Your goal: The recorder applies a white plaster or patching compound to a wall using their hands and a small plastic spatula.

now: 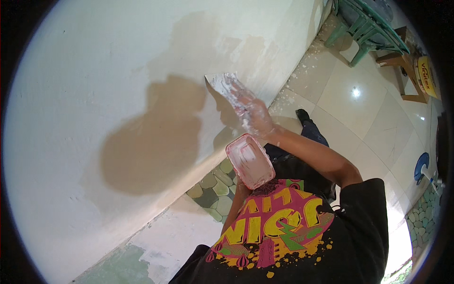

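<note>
My right hand (257, 116), smeared with white putty, is closed round a putty knife (220, 84). The knife's wide, putty-coated blade meets the pale wall (156, 52), at a patchy stretch of lighter and darker coating. Close below it, in front of my chest, a red-rimmed plastic tub (250, 162) is tilted, its inside coated with white putty. My left hand (240, 184) supports the tub from below; its fingers are hidden behind it.
Putty specks dot the tiled floor (350, 102) along the wall's foot. At the far right stand a green plastic chair (364, 28), a brown stool (404, 64) and a yellow bucket (426, 78). A blue round object (421, 168) lies at right. Pebble-patterned tiles (217, 189) border the wall.
</note>
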Available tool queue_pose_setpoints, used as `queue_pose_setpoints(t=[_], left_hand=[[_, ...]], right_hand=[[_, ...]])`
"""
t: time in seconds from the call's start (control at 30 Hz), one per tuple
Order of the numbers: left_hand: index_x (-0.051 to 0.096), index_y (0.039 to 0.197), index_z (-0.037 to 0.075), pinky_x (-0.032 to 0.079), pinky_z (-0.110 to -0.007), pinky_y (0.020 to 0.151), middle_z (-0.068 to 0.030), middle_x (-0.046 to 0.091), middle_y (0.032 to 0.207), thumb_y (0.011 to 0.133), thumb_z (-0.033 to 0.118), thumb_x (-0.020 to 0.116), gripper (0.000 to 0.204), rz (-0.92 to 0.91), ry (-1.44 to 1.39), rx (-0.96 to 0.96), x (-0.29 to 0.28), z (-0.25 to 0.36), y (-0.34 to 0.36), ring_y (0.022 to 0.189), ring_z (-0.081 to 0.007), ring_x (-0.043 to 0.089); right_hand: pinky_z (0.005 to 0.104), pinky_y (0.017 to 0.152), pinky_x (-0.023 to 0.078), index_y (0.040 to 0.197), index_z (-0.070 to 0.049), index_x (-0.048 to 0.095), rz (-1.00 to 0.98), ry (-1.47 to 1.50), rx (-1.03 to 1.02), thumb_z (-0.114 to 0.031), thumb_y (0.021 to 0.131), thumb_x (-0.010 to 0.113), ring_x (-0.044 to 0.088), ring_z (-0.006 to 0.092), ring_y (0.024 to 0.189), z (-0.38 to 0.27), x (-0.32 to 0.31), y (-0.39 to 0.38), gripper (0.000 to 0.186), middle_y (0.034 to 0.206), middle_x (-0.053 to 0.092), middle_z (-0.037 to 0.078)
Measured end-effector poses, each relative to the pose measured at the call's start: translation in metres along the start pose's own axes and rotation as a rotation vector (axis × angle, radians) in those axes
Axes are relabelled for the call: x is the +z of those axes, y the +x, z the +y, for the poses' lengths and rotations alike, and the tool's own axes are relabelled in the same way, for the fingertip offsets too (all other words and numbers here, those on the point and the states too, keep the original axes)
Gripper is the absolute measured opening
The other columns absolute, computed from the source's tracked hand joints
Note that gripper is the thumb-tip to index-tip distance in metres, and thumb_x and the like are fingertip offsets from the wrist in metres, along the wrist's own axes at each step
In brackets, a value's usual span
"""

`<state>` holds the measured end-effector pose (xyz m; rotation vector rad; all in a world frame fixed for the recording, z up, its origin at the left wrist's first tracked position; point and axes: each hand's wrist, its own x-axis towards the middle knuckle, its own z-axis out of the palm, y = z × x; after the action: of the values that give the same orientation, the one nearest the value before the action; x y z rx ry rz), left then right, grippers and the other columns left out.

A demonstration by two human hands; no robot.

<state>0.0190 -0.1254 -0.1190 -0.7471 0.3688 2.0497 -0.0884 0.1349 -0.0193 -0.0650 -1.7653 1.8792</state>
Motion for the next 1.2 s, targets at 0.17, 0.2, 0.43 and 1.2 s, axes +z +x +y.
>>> queue_pose_setpoints(t=[0.17,0.2,0.43,1.2], left_hand=[[0.035,0.146,0.009,0.048,-0.053,0.097,-0.0185,0.051,0.134,0.089,0.054,0.054,0.076,-0.291,0.422,0.067,0.032,0.010,0.015,0.116,-0.0393,0.055],[0.035,0.146,0.010,0.048,-0.053,0.097,-0.0184,0.051,0.133,0.088,0.053,0.057,0.076,-0.271,0.641,0.141,0.023,0.014,0.013,0.116,-0.0391,0.055],[0.036,0.146,0.011,0.047,-0.054,0.098,-0.0180,0.053,0.132,0.085,0.057,0.060,0.079,-0.248,0.583,0.133,0.026,0.001,0.012,0.116,-0.0385,0.055],[0.038,0.145,0.013,0.046,-0.055,0.099,-0.0167,0.054,0.132,0.084,0.061,0.059,0.080,-0.234,0.406,0.166,0.040,0.004,0.042,0.117,-0.0386,0.055]], right_hand=[[0.0365,0.112,0.033,0.137,0.000,0.050,0.291,0.756,0.015,-0.010,0.093,0.052,0.038,0.0284,0.139,-0.016,-0.030,0.040,0.045,0.147,0.045,0.015],[0.0348,0.109,0.038,0.134,-0.001,0.053,0.292,0.356,-0.045,-0.002,0.086,0.053,0.042,0.0253,0.136,-0.019,-0.037,0.055,0.048,0.146,0.046,0.016],[0.0360,0.103,0.046,0.126,-0.005,0.061,0.086,-0.361,-0.192,-0.004,0.081,0.066,0.048,0.0276,0.129,-0.026,0.007,0.023,0.046,0.141,0.051,0.014],[0.0419,0.109,0.040,0.135,-0.008,0.054,-0.120,-0.235,-0.187,-0.006,0.078,0.064,0.044,0.0329,0.134,-0.038,-0.017,0.025,0.058,0.147,0.045,0.014]])
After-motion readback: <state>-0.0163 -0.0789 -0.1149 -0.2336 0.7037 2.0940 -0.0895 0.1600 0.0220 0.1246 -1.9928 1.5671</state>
